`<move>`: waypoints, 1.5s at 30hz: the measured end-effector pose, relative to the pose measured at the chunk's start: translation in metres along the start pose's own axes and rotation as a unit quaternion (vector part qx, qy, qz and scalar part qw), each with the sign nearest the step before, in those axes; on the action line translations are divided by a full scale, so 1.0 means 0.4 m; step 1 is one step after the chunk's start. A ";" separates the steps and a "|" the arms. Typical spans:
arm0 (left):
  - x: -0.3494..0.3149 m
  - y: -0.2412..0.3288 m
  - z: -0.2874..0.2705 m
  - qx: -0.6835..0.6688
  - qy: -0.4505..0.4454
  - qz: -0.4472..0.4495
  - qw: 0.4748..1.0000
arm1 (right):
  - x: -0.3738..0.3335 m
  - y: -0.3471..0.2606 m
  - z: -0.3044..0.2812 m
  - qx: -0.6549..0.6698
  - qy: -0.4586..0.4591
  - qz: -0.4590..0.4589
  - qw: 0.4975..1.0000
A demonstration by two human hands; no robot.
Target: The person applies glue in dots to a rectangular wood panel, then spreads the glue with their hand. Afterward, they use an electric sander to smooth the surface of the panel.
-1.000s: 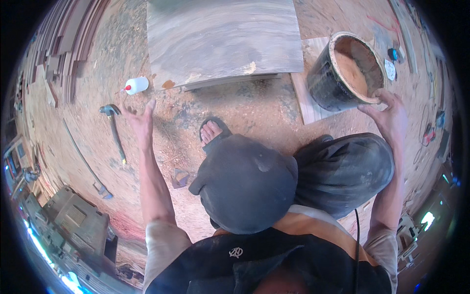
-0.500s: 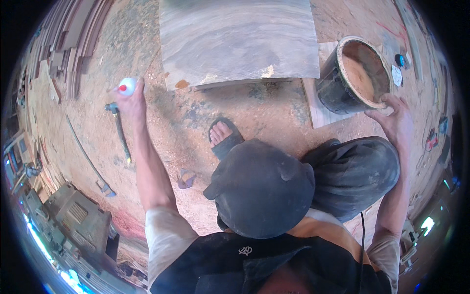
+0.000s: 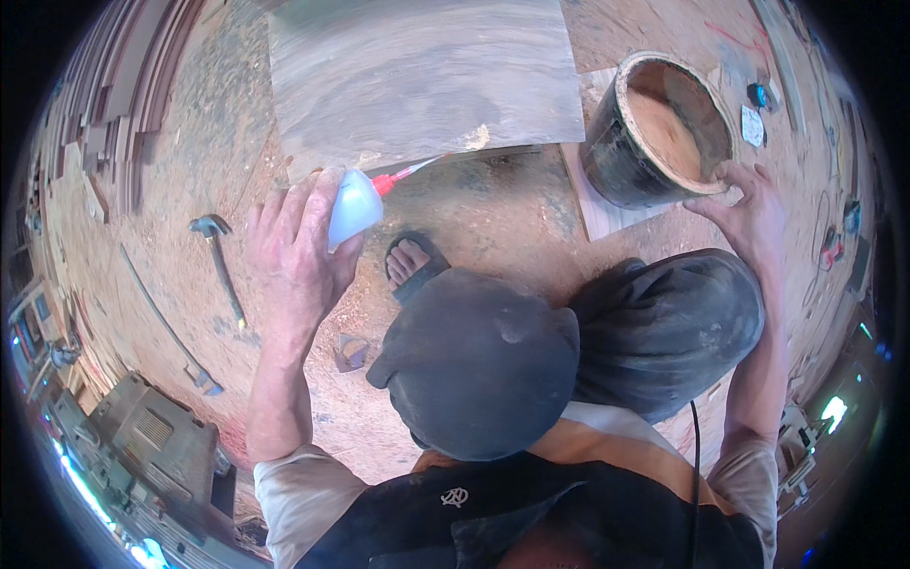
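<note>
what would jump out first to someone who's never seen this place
Probably the pale bottle with its red tip, held in the left hand just below the near edge of the big grey board in the picture. Next, the dark bucket of orange-brown stuff to the right, its near rim gripped by the right hand. Then perhaps the hammer on the floor, left of the left hand.

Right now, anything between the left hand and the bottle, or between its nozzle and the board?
Nothing visible. The left hand grips the white bottle directly, and no object shows between its red nozzle and the grey board. Can't tell whether they touch.
</note>
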State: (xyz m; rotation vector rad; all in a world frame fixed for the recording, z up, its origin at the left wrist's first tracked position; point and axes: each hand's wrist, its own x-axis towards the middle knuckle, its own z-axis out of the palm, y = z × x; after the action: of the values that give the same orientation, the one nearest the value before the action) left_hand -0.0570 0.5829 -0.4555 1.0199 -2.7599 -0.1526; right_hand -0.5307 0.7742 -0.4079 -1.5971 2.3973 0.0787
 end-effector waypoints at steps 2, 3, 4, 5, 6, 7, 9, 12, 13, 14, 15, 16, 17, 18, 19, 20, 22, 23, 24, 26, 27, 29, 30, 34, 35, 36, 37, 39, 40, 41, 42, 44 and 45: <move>0.009 0.005 -0.003 0.008 -0.002 0.009 1.000 | -0.002 0.004 0.002 0.001 -0.003 0.005 1.000; 0.013 0.008 -0.005 0.011 -0.001 0.015 1.000 | -0.003 0.005 0.002 0.017 -0.005 0.015 1.000; 0.017 0.011 -0.008 0.015 0.000 0.022 1.000 | -0.004 0.005 0.001 0.006 -0.007 0.009 1.000; 0.021 0.014 -0.011 0.021 -0.005 0.018 1.000 | -0.005 0.004 0.000 0.005 -0.008 0.008 1.000; 0.025 0.017 -0.013 0.026 -0.010 0.014 1.000 | -0.006 0.003 -0.001 0.014 -0.008 0.012 1.000; 0.028 0.019 -0.016 0.031 -0.015 0.009 0.999 | -0.006 0.001 -0.003 0.002 -0.006 0.009 1.000; 0.034 0.024 -0.018 0.029 -0.010 0.013 0.999 | -0.009 -0.004 -0.007 0.006 0.000 0.013 1.000; 0.041 0.030 -0.020 0.033 -0.014 0.012 0.999 | -0.008 -0.010 -0.009 0.001 0.000 0.014 1.000; 0.042 0.031 -0.020 0.031 -0.012 0.010 0.999 | -0.008 -0.011 -0.009 0.001 -0.002 0.015 1.000; 0.043 0.032 -0.021 0.036 -0.014 0.010 0.999 | -0.008 -0.011 -0.009 0.000 -0.003 0.017 1.000; 0.044 0.034 -0.022 0.035 -0.012 0.010 0.999 | -0.008 -0.011 -0.009 0.005 -0.003 0.020 1.000; 0.044 0.035 -0.023 0.030 -0.011 0.009 0.999 | -0.007 -0.011 -0.008 0.000 -0.006 0.017 1.000; 0.044 0.036 -0.024 0.034 -0.012 0.007 0.999 | -0.006 -0.010 -0.008 0.001 -0.008 0.015 1.000; 0.044 0.036 -0.025 0.033 -0.014 0.004 0.999 | -0.006 -0.009 -0.007 0.010 -0.006 0.017 1.000; 0.043 0.035 -0.025 0.029 -0.021 -0.004 0.999 | -0.005 -0.008 -0.007 -0.001 -0.006 0.011 1.000; 0.042 0.033 -0.024 0.030 -0.020 -0.003 0.999 | -0.005 -0.006 -0.007 -0.003 -0.004 0.009 1.000; 0.036 0.028 -0.016 0.022 -0.027 -0.012 0.999 | -0.004 -0.003 -0.006 -0.006 -0.006 0.011 1.000; 0.030 0.023 -0.009 0.000 -0.028 -0.028 0.999 | -0.005 -0.001 -0.006 -0.006 -0.012 0.015 1.000; 0.022 0.018 -0.001 -0.026 -0.026 -0.044 0.998 | -0.004 0.001 -0.004 0.003 -0.009 0.015 1.000; -0.003 0.006 0.020 -0.123 -0.009 -0.102 0.987 | -0.003 0.006 -0.002 -0.006 -0.007 0.010 1.000; -0.021 0.000 0.030 -0.195 0.005 -0.142 0.971 | -0.004 0.008 0.001 0.000 -0.004 0.015 1.000; -0.065 -0.017 0.055 -0.295 0.053 -0.220 0.928 | -0.006 0.014 0.003 0.004 -0.006 0.014 1.000; -0.091 -0.027 0.065 -0.323 0.085 -0.259 0.906 | -0.008 0.018 0.003 0.009 -0.008 0.017 1.000; -0.208 -0.094 0.110 -0.396 0.213 -0.429 0.783 | -0.013 0.031 0.003 -0.005 -0.020 0.034 0.999; -0.232 -0.117 0.132 -0.398 0.231 -0.448 0.766 | -0.014 0.033 0.002 0.003 -0.022 0.042 0.999; -0.260 -0.143 0.150 -0.395 0.250 -0.468 0.750 | -0.014 0.032 0.002 0.018 -0.019 0.043 0.999; -0.284 -0.172 0.173 -0.402 0.268 -0.471 0.738 | -0.015 0.029 0.002 0.024 -0.026 0.046 0.998; -0.337 -0.242 0.223 -0.279 0.242 -0.522 0.769 | -0.012 0.022 0.003 0.007 -0.029 0.049 0.998; -0.362 -0.275 0.259 -0.248 0.238 -0.542 0.766 | -0.011 0.019 0.002 0.011 -0.027 0.050 0.998; -0.388 -0.303 0.299 -0.222 0.245 -0.546 0.770 | -0.010 0.015 0.001 0.001 -0.035 0.071 0.997; -0.416 -0.331 0.337 -0.253 0.259 -0.535 0.763 | -0.012 0.011 -0.002 -0.001 -0.030 0.058 0.998; -0.470 -0.369 0.412 -0.259 0.244 -0.579 0.733 | -0.008 0.007 -0.006 -0.025 -0.024 0.052 0.998; -0.488 -0.390 0.438 -0.262 0.237 -0.604 0.715 | -0.005 0.006 -0.007 -0.019 -0.028 0.052 0.998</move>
State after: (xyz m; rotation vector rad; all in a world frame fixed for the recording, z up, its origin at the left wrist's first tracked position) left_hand 0.1489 0.5973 -0.6804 2.0612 -1.0927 -0.6707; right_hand -0.5326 0.7765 -0.4049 -1.4642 2.4489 0.1877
